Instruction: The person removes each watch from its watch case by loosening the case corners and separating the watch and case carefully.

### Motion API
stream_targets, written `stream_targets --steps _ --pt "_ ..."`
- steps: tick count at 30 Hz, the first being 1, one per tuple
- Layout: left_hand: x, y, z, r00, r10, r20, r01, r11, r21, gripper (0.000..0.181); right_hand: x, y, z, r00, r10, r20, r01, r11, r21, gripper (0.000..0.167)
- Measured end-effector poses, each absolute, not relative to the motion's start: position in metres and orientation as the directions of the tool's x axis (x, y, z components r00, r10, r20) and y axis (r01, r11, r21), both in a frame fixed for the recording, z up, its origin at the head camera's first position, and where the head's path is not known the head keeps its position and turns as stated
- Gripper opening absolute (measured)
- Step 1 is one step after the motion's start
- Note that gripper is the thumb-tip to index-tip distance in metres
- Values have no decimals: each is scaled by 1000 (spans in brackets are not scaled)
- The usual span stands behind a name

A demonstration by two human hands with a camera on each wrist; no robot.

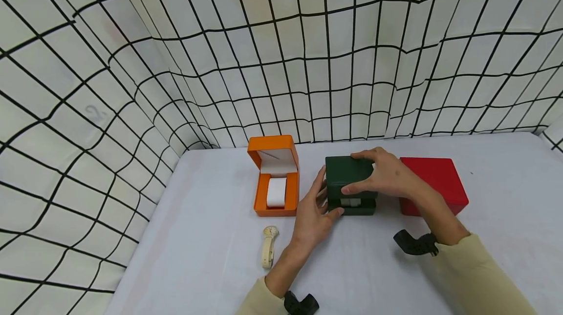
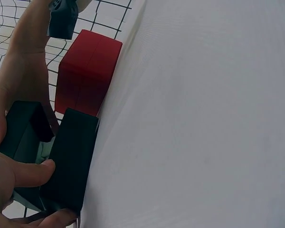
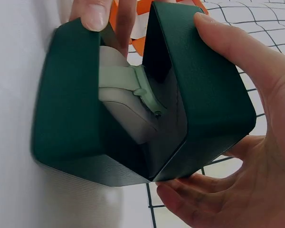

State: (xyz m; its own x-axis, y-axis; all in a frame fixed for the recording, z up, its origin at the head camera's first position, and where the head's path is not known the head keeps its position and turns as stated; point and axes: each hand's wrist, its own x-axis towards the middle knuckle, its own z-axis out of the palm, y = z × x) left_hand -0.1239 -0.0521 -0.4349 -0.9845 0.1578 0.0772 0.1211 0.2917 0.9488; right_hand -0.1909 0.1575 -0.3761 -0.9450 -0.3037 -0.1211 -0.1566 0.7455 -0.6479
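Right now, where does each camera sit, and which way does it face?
Head: worn on the head, facing forward and down at the green box; left hand, right hand, sleeves show.
Left wrist: at that wrist, facing the green box, red box beyond; both hands partly show.
Right wrist: at that wrist, facing the pale green strap inside the partly open green box; both hands partly show.
Head and left wrist share the red box.

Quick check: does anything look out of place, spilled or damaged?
The cream watch looks out of place: it lies loose on the table, while the cushion in the open orange box bears none. No spill or damage visible.
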Motion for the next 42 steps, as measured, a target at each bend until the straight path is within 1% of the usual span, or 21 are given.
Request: stream_targets --steps 9,13,19,24,29,35,42 --pt "-124 -51 -434 -986 145 78 117 284 952 105 -201 157 -370 -941 -290 -173 -113 752 -649 93" --pt "-123 -51 -435 -986 145 84 122 280 952 106 -199 157 -371 -941 -288 -176 -104 744 -660 96" --pt "-122 -52 -437 -983 156 101 142 284 948 103 -190 158 -379 -951 -287 -114 -136 721 -680 96" --pt "-122 -53 -438 -982 157 105 148 292 945 102 -189 158 -385 -961 -270 -63 -152 702 -696 87" --pt "-122 -54 -439 -983 152 101 143 302 942 104 -189 157 -387 -967 -254 -37 -157 699 -697 79" --pt "-123 -53 -438 -983 151 108 149 297 943 104 -189 157 -389 -969 -248 0 -179 701 -691 76" --pt "-123 -53 -437 -982 153 110 151 288 946 105 -189 155 -388 -974 -225 17 -172 689 -704 72"
